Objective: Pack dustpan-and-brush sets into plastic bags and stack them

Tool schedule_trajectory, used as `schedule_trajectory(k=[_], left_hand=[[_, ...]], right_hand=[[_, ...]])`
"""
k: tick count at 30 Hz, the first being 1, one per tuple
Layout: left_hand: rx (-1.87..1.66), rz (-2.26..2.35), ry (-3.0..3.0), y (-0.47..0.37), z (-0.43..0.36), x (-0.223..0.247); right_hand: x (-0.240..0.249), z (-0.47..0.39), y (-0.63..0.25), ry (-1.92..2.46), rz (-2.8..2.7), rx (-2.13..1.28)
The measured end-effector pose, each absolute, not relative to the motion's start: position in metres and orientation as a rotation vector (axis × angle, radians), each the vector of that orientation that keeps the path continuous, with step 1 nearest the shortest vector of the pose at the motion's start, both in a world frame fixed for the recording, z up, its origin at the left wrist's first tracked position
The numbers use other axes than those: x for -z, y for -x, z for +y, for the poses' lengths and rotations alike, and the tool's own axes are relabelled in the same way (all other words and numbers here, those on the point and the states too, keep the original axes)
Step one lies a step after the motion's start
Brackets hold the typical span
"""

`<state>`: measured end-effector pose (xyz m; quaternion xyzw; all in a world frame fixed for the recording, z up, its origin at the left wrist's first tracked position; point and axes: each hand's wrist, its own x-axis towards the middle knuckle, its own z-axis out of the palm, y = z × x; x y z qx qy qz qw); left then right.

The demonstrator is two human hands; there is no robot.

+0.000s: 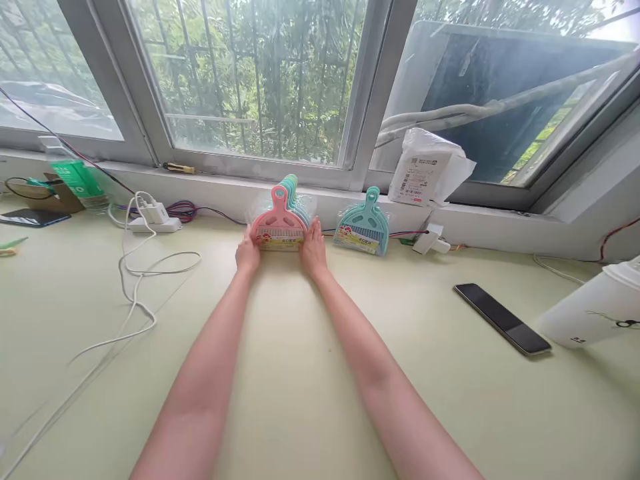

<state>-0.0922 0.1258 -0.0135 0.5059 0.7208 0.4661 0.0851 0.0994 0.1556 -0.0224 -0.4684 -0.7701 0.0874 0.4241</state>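
Observation:
A row of packaged dustpan and brush sets (280, 219) stands upright by the window sill, a pink one in front and several teal and yellow ones behind it. My left hand (247, 253) clasps the left side of the row, its fingers partly hidden behind the pack. Against the right side lies my right hand (314, 247), fingers straight and pointing up. The row is held between both hands. Just right of it, a second group of teal dustpan and brush sets (363, 225) leans at the sill, apart from my hands.
A white parcel (425, 170) rests on the sill. On the right are a phone (503, 319) and a white cup (597, 303). White cables (143, 293), a power strip (156, 225), a bottle (77, 177) and another phone (33, 217) lie or stand left. A screwdriver (179, 168) is on the sill.

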Motion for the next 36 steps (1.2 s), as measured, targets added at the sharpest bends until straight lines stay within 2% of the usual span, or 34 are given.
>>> schedule_trajectory(k=[5, 10, 14, 18, 25, 29, 32, 36], left_hand=[[-1.416, 2.114, -1.497, 0.090, 0.117, 0.014], [-1.560, 2.124, -1.599, 0.087, 0.107, 0.014], [-1.826, 2.141, -1.686, 0.085, 0.101, 0.012], [-1.978, 2.168, -1.743, 0.084, 0.099, 0.012], [-2.044, 2.098, -1.877, 0.079, 0.082, 0.007], [-2.111, 1.867, -1.943, 0.050, 0.060, 0.002], [-1.998, 1.506, -1.779, 0.003, 0.048, -0.002], [-1.362, 1.038, -1.397, -0.061, 0.040, -0.014]], right_hand=[[0.005, 0.140, -0.131, 1.203, -1.603, -0.152], [0.008, 0.154, -0.241, 1.463, -0.899, -0.005], [0.019, 0.170, -0.310, 1.801, -0.974, -0.219], [0.018, 0.172, -0.318, 1.882, -1.131, -0.322], [0.009, 0.150, -0.314, 1.721, -0.693, -0.376], [0.011, 0.129, -0.314, 1.662, -0.651, -0.462], [0.016, 0.111, -0.308, 1.610, -0.665, -0.560], [0.021, 0.079, -0.299, 1.521, -0.754, -0.657]])
